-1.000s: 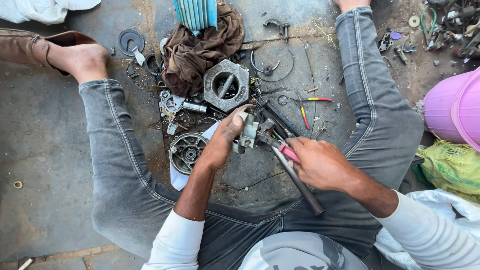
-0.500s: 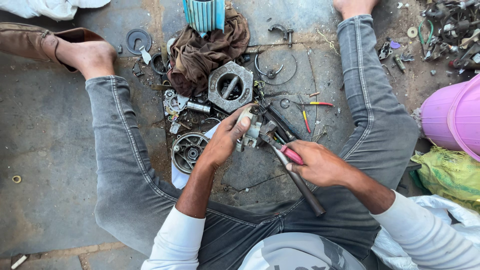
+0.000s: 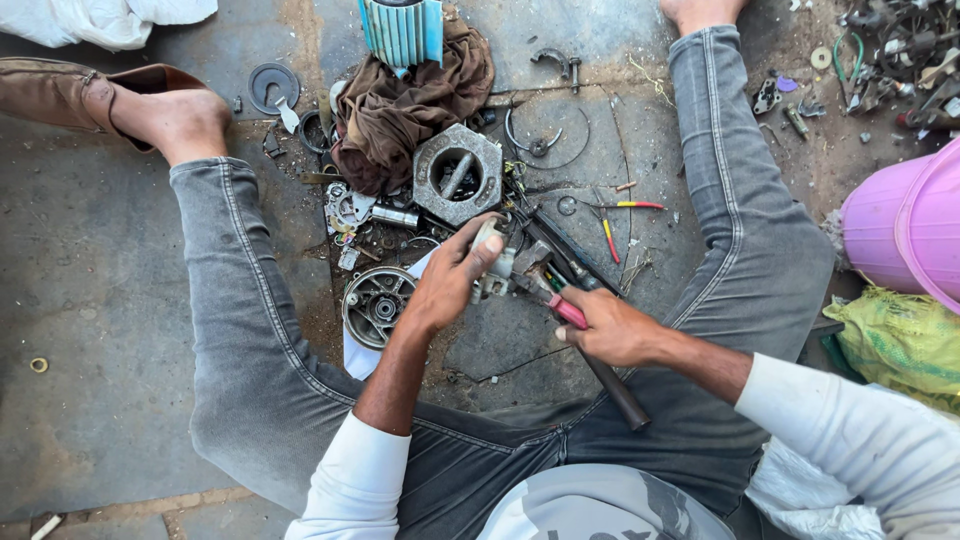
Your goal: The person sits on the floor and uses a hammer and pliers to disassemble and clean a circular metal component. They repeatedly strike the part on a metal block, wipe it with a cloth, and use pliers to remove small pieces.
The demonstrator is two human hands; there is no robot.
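Left hand grips a small metal part on the floor between the spread legs, fingers curled round it. Right hand is clenched on pliers with red handles, tips touching the part; a dark hammer handle juts out below the fist. Just beside: hexagonal housing, round cover, brown rag, pink bucket at right.

Left hand covers most of the small metal part; its form cannot be told. Right hand hides the middle of the pliers. Pink bucket cut off at the right edge. Parts pile at top right too small to identify.
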